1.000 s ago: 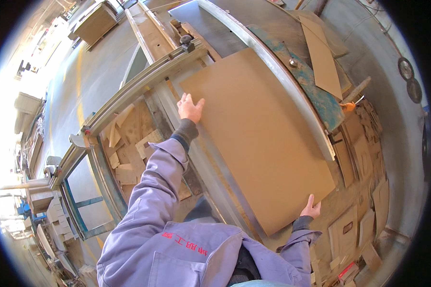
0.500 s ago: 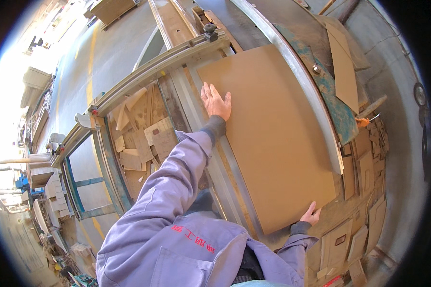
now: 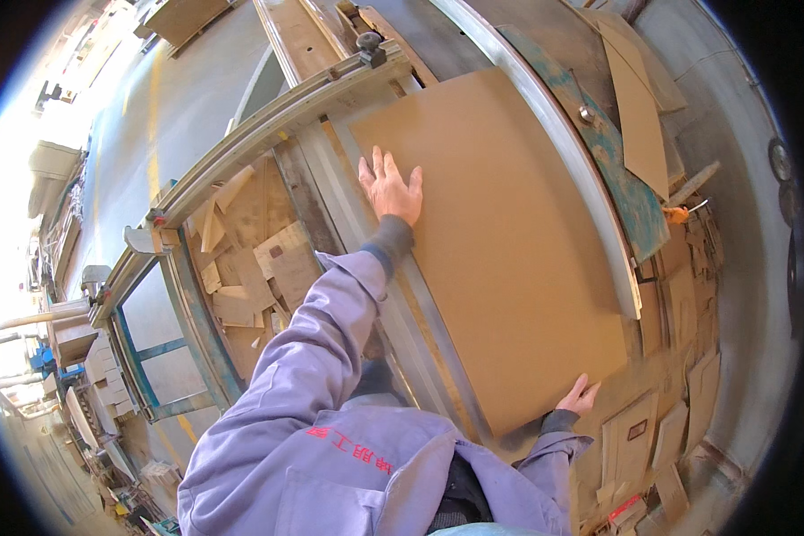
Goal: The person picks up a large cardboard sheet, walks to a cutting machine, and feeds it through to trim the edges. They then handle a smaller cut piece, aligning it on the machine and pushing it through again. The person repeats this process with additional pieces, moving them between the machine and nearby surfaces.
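Observation:
A large flat brown board (image 3: pixel 518 259) lies on the metal bed of what looks like a panel saw. My left hand (image 3: pixel 391 189) rests at the board's left edge, towards its far end, with fingers spread and palm down. At the near right corner, my right hand (image 3: pixel 579 397) grips the board's edge; part of its fingers is hidden. A long pale metal rail (image 3: pixel 558 125) runs close along the board's right side. Beyond the board's far left corner, a metal crossbar (image 3: pixel 286 112) carries a dark knob (image 3: pixel 370 48).
Board offcuts (image 3: pixel 255 259) lie in a heap left of the bed. A teal-framed support (image 3: pixel 165 357) juts out to the left. Thin panels (image 3: pixel 630 438) stand at the lower right. An orange-handled tool (image 3: pixel 677 214) sits by the rail's right side.
The view has shifted slightly. My left hand's fingers are spread a little wider on the board; my right hand stays at the corner.

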`<action>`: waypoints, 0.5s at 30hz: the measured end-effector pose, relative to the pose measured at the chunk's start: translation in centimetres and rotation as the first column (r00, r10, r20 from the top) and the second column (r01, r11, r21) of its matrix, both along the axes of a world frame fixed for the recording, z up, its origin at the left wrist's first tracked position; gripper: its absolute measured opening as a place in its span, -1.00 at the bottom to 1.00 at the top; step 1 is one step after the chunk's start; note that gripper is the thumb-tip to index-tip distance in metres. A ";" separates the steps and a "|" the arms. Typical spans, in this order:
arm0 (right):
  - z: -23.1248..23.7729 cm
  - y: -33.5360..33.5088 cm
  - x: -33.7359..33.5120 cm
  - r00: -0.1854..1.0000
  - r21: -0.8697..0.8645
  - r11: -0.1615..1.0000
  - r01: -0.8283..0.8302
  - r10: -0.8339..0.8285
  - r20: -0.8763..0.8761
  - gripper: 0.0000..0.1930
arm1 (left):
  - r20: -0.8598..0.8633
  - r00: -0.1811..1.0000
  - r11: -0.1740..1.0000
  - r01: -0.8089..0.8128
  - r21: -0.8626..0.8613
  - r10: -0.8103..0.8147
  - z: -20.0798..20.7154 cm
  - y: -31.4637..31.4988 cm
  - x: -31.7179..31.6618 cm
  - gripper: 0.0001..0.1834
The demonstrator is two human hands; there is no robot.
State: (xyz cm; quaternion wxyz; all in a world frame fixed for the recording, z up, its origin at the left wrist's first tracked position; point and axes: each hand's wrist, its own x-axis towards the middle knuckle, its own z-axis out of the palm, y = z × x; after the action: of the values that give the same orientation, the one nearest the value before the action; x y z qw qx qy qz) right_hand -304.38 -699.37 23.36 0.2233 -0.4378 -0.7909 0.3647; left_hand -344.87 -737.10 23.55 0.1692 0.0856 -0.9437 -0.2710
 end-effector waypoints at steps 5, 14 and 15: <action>-0.4 0.4 -0.1 0.997 -0.093 0.995 -0.029 0.022 -0.072 -0.39 | -0.037 0.999 0.999 0.024 -0.037 -0.026 0.2 0.0 -0.2 -0.21; 0.1 -0.1 -0.8 0.991 0.037 0.998 -0.052 0.056 -0.123 -0.49 | 0.054 0.974 0.966 0.210 0.149 -0.220 2.1 1.1 14.5 -0.20; 0.2 -0.2 -0.9 0.997 0.040 0.999 -0.012 0.015 -0.073 -0.50 | 0.090 0.962 0.952 0.236 0.193 -0.256 2.3 1.8 17.2 -0.19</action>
State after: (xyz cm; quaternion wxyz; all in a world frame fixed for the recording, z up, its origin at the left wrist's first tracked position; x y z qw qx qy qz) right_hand -305.28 -699.59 23.56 0.2584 -0.4142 -0.7920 0.3665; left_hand -327.66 -735.32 25.89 0.0716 -0.0024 -0.9266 -0.3692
